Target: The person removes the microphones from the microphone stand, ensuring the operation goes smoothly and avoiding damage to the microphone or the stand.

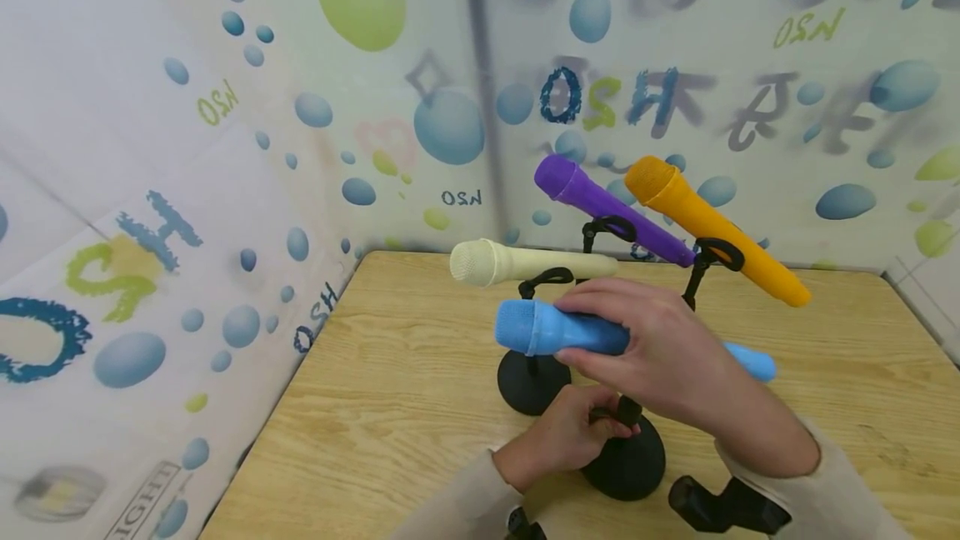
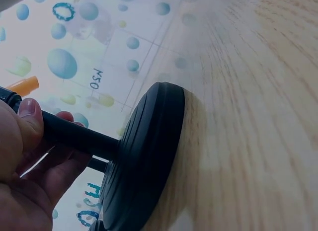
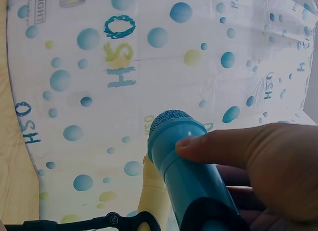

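Observation:
My right hand [image 1: 667, 348] grips a blue microphone [image 1: 551, 330] from above, its mesh head pointing left. In the right wrist view the thumb lies along the blue microphone's collar, and a black clip [image 3: 213, 216] shows around or against its lower body. Below it, my left hand [image 1: 558, 432] holds the short pole [image 2: 82, 136] of a black microphone stand, whose round base [image 1: 630, 469] sits on the table. Just behind, a cream microphone [image 1: 525, 262] rests in the clip of another stand with a round base [image 1: 528, 386].
Farther back, a purple microphone [image 1: 611, 207] and an orange microphone [image 1: 720, 232] lie tilted in black stand clips. The wooden table [image 1: 375, 373] meets a wall [image 1: 420, 215] covered in printed bubbles at its back and left.

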Motion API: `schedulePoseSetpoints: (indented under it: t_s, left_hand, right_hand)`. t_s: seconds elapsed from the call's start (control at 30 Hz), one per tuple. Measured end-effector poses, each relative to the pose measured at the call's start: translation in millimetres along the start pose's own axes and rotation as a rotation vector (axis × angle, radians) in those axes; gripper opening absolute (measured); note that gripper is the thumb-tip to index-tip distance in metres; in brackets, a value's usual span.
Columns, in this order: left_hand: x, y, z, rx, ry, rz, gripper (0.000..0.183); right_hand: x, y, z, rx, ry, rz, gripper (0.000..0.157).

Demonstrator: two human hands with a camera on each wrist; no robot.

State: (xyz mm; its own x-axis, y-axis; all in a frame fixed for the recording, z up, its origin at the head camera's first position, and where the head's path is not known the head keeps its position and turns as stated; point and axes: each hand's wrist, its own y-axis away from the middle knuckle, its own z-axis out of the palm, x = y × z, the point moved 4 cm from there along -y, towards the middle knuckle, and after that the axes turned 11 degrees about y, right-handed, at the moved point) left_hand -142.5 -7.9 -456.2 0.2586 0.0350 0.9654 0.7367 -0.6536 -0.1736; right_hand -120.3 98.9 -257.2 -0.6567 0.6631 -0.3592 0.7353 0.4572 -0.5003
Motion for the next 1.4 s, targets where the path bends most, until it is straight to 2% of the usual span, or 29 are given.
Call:
schedulePoseSetpoints:
  t_s: [0.33,0.87,1.4]
  left_hand:
    - [1.1,0.4,-1.2,-0.014,-0.041,0.011,0.013]
    - [-0.6,-0.3,-0.6,-0.008,0.013,-0.006,0.017]
    - [1.2,-0.6,-1.0,-0.017,-0.011,0.011,0.009]
  right_hand:
    - [-2.2,-3.2,1.3,-0.007,0.001,-0.009,0.046]
    - [-5.5,-6.9,0.7,-0.044,-0.015,0.007,0.042]
    - [-11.3,-10.3,1.8,-0.051,-0.021,-0.009,0.04]
